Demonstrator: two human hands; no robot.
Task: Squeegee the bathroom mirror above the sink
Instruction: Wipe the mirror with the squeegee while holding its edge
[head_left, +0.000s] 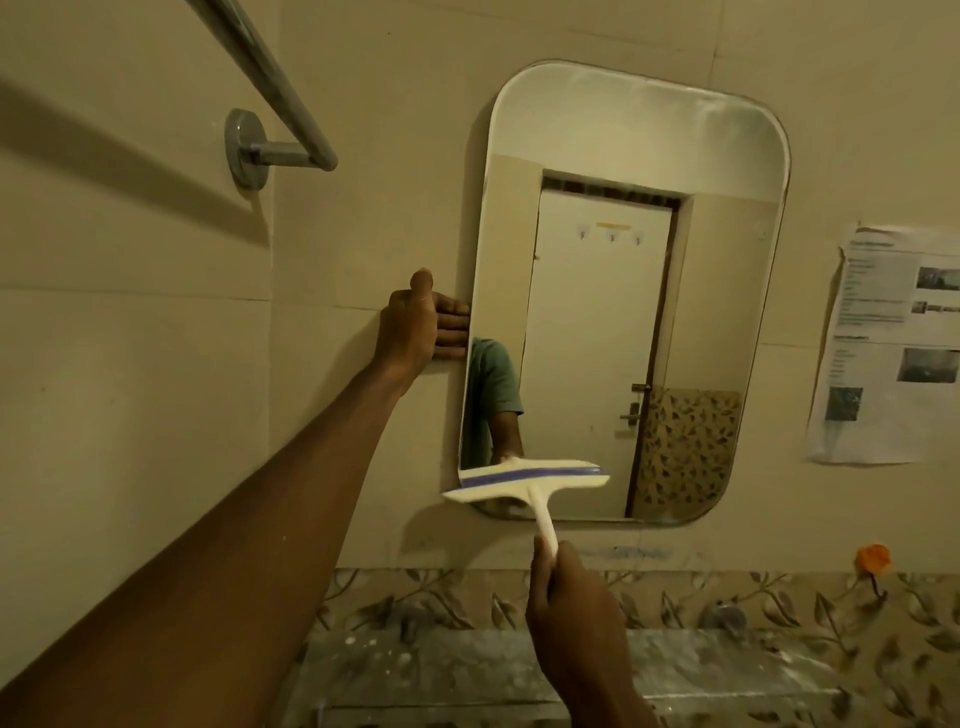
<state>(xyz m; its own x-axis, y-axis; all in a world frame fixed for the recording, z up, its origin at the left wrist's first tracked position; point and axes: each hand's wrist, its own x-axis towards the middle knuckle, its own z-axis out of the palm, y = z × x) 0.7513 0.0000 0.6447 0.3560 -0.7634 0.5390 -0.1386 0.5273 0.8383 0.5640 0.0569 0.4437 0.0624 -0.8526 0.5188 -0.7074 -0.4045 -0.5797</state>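
A tall mirror (623, 270) with rounded corners hangs on the beige tiled wall. A hazy film covers its top band; lower down it reflects a white door and a sleeve. My left hand (421, 322) grips the mirror's left edge at mid height, fingers wrapped behind it. My right hand (566, 618) is shut on the handle of a cream squeegee (524, 480) with a blue blade strip. The squeegee head lies nearly level against the mirror's lower left corner, its left end past the edge.
A metal towel bar (275, 93) juts from the wall at upper left. A printed paper sheet (888, 343) is stuck to the wall right of the mirror. Below are a leaf-patterned tile band, an orange hook (872, 558) and a grey ledge (467, 670).
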